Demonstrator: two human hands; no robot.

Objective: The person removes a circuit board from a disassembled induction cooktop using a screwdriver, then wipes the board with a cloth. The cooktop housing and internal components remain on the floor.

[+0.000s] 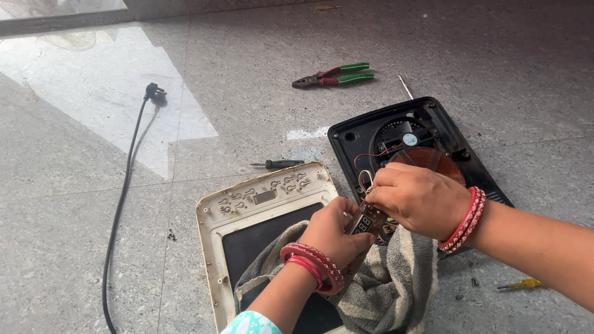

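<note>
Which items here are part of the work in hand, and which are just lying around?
In hand:
left hand and right hand on the small circuit board
open black cooktop base
cream top panel
grey cloth

Lying about:
pliers
black screwdriver
yellow screwdriver
power cord

Left hand (334, 227) and right hand (416, 199) meet, fingers curled.

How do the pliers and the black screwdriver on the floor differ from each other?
The pliers have red and green handles; the black screwdriver has a plain dark handle. The pliers lie far from both hands, the screwdriver closer, just above the cream panel. The pliers look larger and two-armed; the screwdriver is a single slim shaft. Both lie flat and untouched.
</note>
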